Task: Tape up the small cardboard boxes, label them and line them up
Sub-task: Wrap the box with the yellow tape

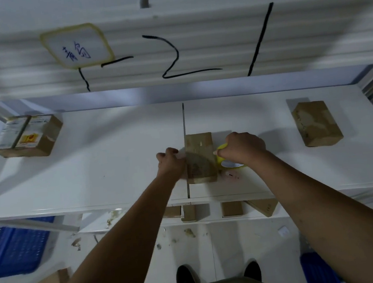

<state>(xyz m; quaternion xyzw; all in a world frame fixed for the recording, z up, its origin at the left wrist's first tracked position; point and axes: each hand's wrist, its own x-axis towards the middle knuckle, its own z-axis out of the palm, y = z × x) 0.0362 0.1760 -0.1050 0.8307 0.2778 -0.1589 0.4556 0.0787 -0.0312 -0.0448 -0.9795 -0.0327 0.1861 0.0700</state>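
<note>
I see a plain brown box (198, 144) lying flat just right of the dark worktop seam (183, 123), a blurred tape strip (194, 161) across it, the yellow tape roll (220, 161) against its right side. Far right of the seam a bare box (317, 123) lies tilted; far left, two labelled boxes (28, 136) touch.

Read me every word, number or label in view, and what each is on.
"2": black marker on the white panel.
"1", or a slash: black marker, same panel.
Strokes left of the 2: no clear character.
Blue handwriting on the taped label: illegible.
Printed labels and yellow sticker on the left boxes: too blurred.
Marks on the centre box: too blurred.
</note>
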